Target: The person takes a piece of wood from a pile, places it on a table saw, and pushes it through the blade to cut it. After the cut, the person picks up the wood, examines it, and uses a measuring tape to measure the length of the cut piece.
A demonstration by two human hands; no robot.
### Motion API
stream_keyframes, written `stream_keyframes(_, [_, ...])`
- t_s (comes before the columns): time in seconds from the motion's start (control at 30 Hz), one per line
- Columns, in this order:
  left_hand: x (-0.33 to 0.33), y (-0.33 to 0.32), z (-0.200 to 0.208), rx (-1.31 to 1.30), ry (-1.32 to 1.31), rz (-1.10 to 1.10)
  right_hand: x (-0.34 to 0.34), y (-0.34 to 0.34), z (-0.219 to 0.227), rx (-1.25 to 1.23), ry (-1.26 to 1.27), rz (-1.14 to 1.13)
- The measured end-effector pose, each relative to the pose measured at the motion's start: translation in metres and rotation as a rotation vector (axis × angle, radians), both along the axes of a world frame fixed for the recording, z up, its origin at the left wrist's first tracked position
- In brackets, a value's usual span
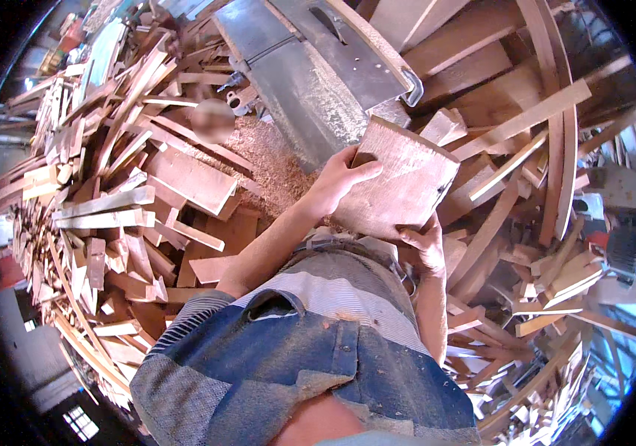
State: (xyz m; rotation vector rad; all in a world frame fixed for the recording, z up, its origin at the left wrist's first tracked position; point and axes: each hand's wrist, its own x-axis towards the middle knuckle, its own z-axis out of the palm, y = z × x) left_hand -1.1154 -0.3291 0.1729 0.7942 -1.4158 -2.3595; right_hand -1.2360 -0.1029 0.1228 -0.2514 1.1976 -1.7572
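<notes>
Between my hands is a thick, roughly square wooden board [400, 175], tilted, with its pale sawn face toward me. My left hand [339, 178] grips its left edge, thumb laid across the face and the other fingers hidden behind. At the lower right corner my right hand [426, 241] holds the near edge, thumb on the face. The board is just in front of my body, over the near right end of a grey metal machine table [310, 93] dusted with sawdust. From this view I cannot tell whether the board touches the table.
Heaped offcuts [110, 215] lie along the left, and more planks [511, 141] lean at the right beside a long curved board [556, 119]. Sawdust [277, 167] is piled left of the machine. A metal fence [377, 48] runs along the machine table's right side.
</notes>
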Motion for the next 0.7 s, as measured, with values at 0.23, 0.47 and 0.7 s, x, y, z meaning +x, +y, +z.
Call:
stream_keyframes(0.23, [0.028, 0.002, -0.011, -0.108, 0.153, -0.162, 0.03, 0.021, -0.011, 0.046, 0.183, -0.034])
stream_keyframes(0.47, [0.052, 0.002, -0.008, -0.193, 0.079, -0.38, 0.067, 0.023, 0.0, 0.092, 0.139, -0.211])
stream_keyframes(0.7, [0.069, 0.007, -0.008, -0.151, 0.12, -0.388, 0.063, 0.046, -0.048, 0.285, 0.737, -0.077])
